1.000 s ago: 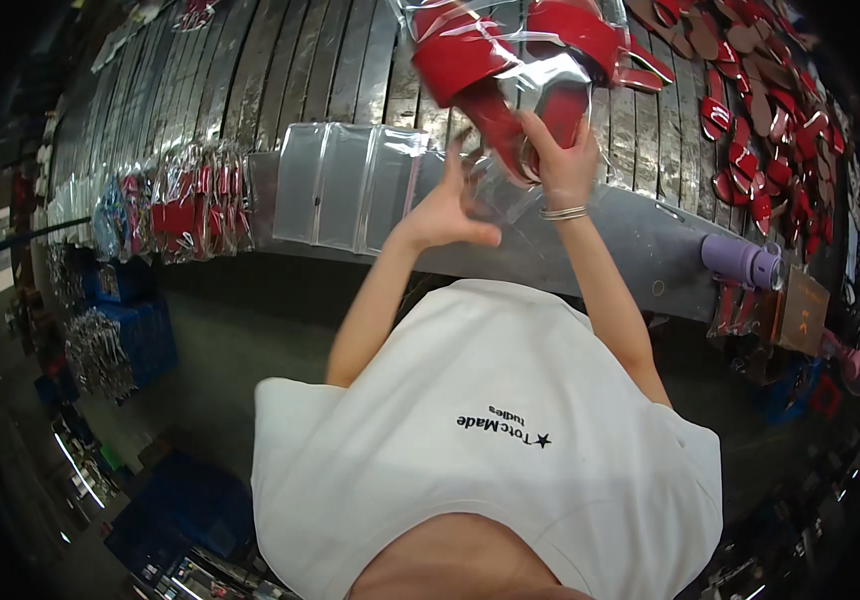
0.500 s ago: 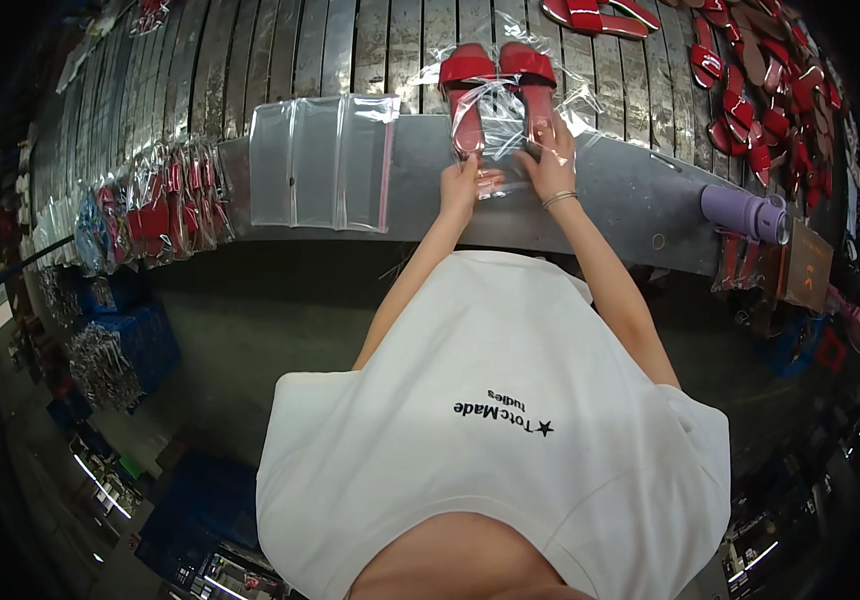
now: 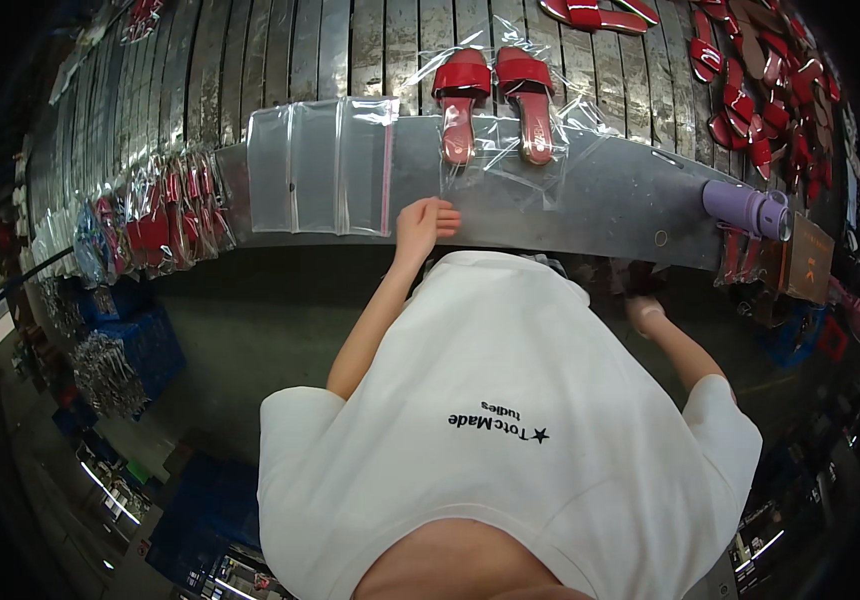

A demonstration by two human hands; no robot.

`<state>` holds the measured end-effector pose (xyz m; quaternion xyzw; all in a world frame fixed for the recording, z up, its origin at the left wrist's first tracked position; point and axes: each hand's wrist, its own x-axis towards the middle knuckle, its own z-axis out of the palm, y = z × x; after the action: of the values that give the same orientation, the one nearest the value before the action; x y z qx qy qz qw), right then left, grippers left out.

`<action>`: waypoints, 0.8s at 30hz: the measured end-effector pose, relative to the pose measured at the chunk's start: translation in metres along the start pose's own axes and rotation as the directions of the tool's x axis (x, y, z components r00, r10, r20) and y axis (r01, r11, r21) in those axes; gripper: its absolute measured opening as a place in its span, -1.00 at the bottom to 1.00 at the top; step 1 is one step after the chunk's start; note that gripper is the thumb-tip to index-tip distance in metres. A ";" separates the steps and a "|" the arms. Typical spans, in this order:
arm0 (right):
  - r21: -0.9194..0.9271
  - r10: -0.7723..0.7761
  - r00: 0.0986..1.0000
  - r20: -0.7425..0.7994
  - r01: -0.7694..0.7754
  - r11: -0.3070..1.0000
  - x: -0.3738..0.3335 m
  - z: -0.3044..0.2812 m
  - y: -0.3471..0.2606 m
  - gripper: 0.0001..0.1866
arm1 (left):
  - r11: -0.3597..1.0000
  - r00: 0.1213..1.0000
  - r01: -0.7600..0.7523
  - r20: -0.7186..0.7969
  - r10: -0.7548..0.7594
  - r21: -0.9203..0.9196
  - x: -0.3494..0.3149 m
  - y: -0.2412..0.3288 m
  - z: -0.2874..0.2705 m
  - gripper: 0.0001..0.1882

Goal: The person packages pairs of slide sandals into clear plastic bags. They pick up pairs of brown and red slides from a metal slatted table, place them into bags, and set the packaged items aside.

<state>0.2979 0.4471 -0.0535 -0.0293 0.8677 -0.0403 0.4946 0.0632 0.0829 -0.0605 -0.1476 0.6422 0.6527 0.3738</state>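
A pair of red slide sandals (image 3: 458, 120) lies side by side on a clear plastic bag (image 3: 548, 185), heels toward me. They straddle the slatted surface and the grey metal strip at its front. My left hand (image 3: 425, 226) is just above the near edge of the strip, below the left sandal, with its fingers stretched to the right and nothing in them. Low on the right, past the table edge, is my right hand (image 3: 643, 312); its fingers are lost in shadow. Flat clear bags (image 3: 320, 170) lie on the strip to the left of the sandals.
Wrapped red sandals (image 3: 165, 215) stand in a row at the left. Loose red sandals (image 3: 765, 110) are heaped at the far right, with another pair (image 3: 600, 15) at the back. A purple roll (image 3: 747, 211) lies near a brown box (image 3: 807, 260). Blue crates (image 3: 135, 345) stand below left.
Both hands have let go of the bagged sandals. My left hand has drawn back toward me and left; my right hand has dropped right, below the table edge. The sandals lie slightly farther apart.
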 end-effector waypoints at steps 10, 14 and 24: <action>0.258 -0.075 0.564 -0.823 0.487 0.834 0.115 -0.163 -0.033 -0.87 | 0.311 0.764 -0.586 0.383 0.519 0.748 0.046 0.063 -0.005 -0.93; 0.927 0.317 0.943 -0.105 0.208 -0.311 0.123 -0.186 -0.055 -0.80 | 0.978 0.978 0.207 0.012 -0.207 -0.029 0.068 0.074 -0.006 -0.89; 0.686 0.401 0.791 -0.461 0.605 -0.405 -0.005 -0.145 0.025 -0.73 | 0.753 0.790 -0.612 0.242 0.563 0.242 0.027 0.109 0.112 -0.83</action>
<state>0.1755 0.4779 0.0214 0.3124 0.5066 -0.8034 -0.0186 0.0036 0.2080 0.0152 0.1731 0.7186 0.6380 0.2159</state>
